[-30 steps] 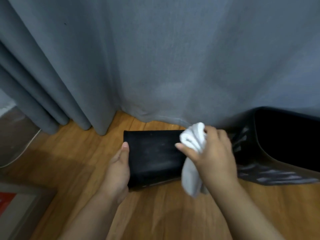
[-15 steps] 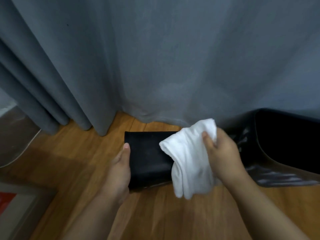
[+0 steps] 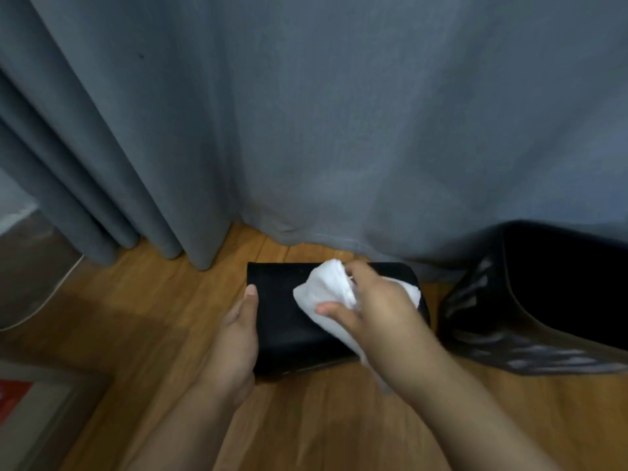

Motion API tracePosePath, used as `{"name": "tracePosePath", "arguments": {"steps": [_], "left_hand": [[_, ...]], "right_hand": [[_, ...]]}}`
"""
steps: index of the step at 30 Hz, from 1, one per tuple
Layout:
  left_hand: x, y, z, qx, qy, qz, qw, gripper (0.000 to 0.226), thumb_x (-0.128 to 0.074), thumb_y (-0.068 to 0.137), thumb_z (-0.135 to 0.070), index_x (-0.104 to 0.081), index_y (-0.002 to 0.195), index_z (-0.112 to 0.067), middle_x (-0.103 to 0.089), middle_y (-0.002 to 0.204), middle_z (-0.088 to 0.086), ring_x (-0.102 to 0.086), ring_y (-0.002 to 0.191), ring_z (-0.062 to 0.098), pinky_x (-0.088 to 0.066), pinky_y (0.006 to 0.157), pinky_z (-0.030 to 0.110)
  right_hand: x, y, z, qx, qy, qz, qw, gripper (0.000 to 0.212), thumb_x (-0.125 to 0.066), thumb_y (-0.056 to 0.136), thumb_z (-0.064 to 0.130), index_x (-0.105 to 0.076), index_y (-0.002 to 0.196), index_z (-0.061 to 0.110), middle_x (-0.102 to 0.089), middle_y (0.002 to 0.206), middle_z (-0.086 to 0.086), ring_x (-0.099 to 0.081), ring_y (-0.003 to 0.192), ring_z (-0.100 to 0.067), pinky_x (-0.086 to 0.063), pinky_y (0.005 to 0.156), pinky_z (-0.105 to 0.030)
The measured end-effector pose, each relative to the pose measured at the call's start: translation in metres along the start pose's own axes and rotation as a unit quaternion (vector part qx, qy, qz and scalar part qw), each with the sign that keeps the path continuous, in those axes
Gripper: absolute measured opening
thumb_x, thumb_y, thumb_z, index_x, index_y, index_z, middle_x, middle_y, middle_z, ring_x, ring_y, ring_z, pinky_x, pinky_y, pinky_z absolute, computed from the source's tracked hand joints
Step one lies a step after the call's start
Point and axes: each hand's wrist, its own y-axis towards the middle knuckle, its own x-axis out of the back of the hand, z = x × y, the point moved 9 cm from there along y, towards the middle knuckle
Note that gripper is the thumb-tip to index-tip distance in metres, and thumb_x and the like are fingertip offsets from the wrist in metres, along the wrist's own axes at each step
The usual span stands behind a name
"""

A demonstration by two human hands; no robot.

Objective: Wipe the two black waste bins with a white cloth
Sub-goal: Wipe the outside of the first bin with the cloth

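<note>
On a wooden floor (image 3: pixel 142 321) by a grey curtain (image 3: pixel 339 130), the right hand (image 3: pixel 377 304) grips a crumpled white cloth (image 3: pixel 326 294) against a small black plastic bin (image 3: pixel 282 321). The left hand (image 3: pixel 238 338), fingers straight, steadies its left side. A larger slatted black bin (image 3: pixel 530 307) stands just right.

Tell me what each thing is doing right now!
small black bin: lying on its side on the floor, being wiped.
white cloth: bunched, pressed on that bin.
right hand: grips the cloth.
left hand: steadies the bin's left side.
big black bin: tipped over, untouched.
curtain: drawn, reaching the floor.
</note>
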Motion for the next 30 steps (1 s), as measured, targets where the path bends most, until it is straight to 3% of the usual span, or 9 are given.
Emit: {"name": "tracePosePath", "arguments": {"steps": [7, 10, 14, 16, 18, 22, 25, 27, 30], "left_hand": [[0.002, 0.003, 0.003, 0.016, -0.003, -0.016, 1.000, 0.039, -0.038, 0.102, -0.049, -0.068, 0.114, -0.028, -0.075, 0.110, -0.001, -0.070, 0.105, 0.020, -0.050, 0.102, 0.045], [0.003, 0.004, 0.003, 0.021, -0.003, -0.020, 1.000, 0.039, -0.038, 0.101, -0.050, -0.069, 0.109, -0.028, -0.076, 0.107, -0.001, -0.071, 0.103, 0.021, -0.050, 0.101, 0.045], [0.002, 0.000, 0.003, 0.016, 0.002, -0.012, 1.000, 0.041, -0.037, 0.102, -0.050, -0.069, 0.113, -0.026, -0.076, 0.108, 0.002, -0.071, 0.103, 0.023, -0.051, 0.101, 0.047], [0.002, -0.001, 0.004, 0.014, 0.003, -0.012, 1.000, 0.041, -0.037, 0.102, -0.050, -0.069, 0.112, -0.027, -0.076, 0.107, 0.001, -0.072, 0.101, 0.022, -0.051, 0.100, 0.046], [0.002, -0.002, 0.003, 0.012, 0.001, -0.014, 1.000, 0.039, -0.037, 0.101, -0.050, -0.069, 0.111, -0.028, -0.076, 0.106, 0.000, -0.072, 0.101, 0.022, -0.052, 0.099, 0.046], [0.001, -0.002, 0.001, 0.007, -0.005, -0.008, 1.000, 0.041, -0.039, 0.100, -0.053, -0.067, 0.117, -0.028, -0.075, 0.111, 0.001, -0.070, 0.105, 0.022, -0.051, 0.100, 0.048], [0.002, -0.002, 0.003, -0.006, -0.002, -0.013, 1.000, 0.039, -0.037, 0.102, -0.048, -0.069, 0.110, -0.028, -0.076, 0.108, -0.002, -0.070, 0.104, 0.019, -0.051, 0.099, 0.046], [0.002, -0.002, 0.006, -0.010, 0.011, -0.014, 1.000, 0.041, -0.035, 0.104, -0.045, -0.072, 0.102, -0.028, -0.078, 0.096, -0.004, -0.074, 0.092, 0.013, -0.057, 0.086, 0.038], [0.002, -0.004, 0.010, -0.005, 0.014, -0.015, 1.000, 0.038, -0.037, 0.107, -0.024, -0.065, 0.081, -0.017, -0.068, 0.054, -0.007, -0.062, 0.045, 0.002, -0.045, 0.041, 0.015]], "right_hand": [[-0.004, 0.023, -0.017, 0.016, -0.077, -0.011, 0.997, 0.066, -0.051, 0.085, 0.061, -0.041, 0.137, 0.021, -0.041, 0.137, 0.005, -0.034, 0.126, -0.015, -0.028, 0.102, -0.027], [-0.019, 0.023, -0.014, 0.040, -0.118, 0.019, 0.992, 0.071, -0.045, 0.084, 0.066, -0.039, 0.139, 0.021, -0.047, 0.135, 0.006, -0.039, 0.125, -0.013, -0.023, 0.102, -0.026], [-0.022, 0.010, -0.020, 0.039, -0.086, -0.041, 0.995, 0.106, -0.027, 0.060, 0.086, -0.039, 0.142, 0.019, -0.054, 0.125, 0.004, -0.050, 0.117, -0.017, -0.027, 0.103, -0.034], [-0.021, 0.005, -0.024, 0.048, -0.056, -0.091, 0.993, 0.093, -0.037, 0.063, 0.082, -0.059, 0.121, 0.013, -0.061, 0.105, -0.002, -0.057, 0.098, -0.022, -0.044, 0.091, -0.039], [-0.018, 0.000, -0.019, 0.068, -0.045, -0.125, 0.989, 0.068, -0.050, 0.071, 0.072, -0.061, 0.104, 0.013, -0.058, 0.097, -0.002, -0.054, 0.089, -0.018, -0.049, 0.081, -0.037], [-0.005, -0.005, -0.002, 0.030, 0.009, -0.123, 0.992, 0.051, -0.051, 0.085, 0.059, -0.043, 0.119, 0.022, -0.056, 0.103, 0.005, -0.057, 0.097, -0.016, -0.044, 0.084, -0.029], [0.005, 0.006, 0.024, 0.016, 0.045, -0.154, 0.987, 0.060, -0.051, 0.088, 0.054, -0.025, 0.134, 0.027, -0.055, 0.112, 0.006, -0.057, 0.104, -0.016, -0.042, 0.081, -0.028], [-0.016, 0.020, 0.051, 0.022, 0.000, -0.131, 0.991, 0.071, -0.057, 0.086, 0.048, -0.018, 0.142, 0.028, -0.054, 0.121, 0.000, -0.054, 0.109, -0.020, -0.042, 0.086, -0.034], [-0.049, 0.024, 0.070, 0.014, -0.116, -0.144, 0.983, 0.064, -0.076, 0.061, 0.035, -0.054, 0.121, 0.025, -0.059, 0.098, -0.006, -0.056, 0.084, -0.025, -0.043, 0.071, -0.039]]}}
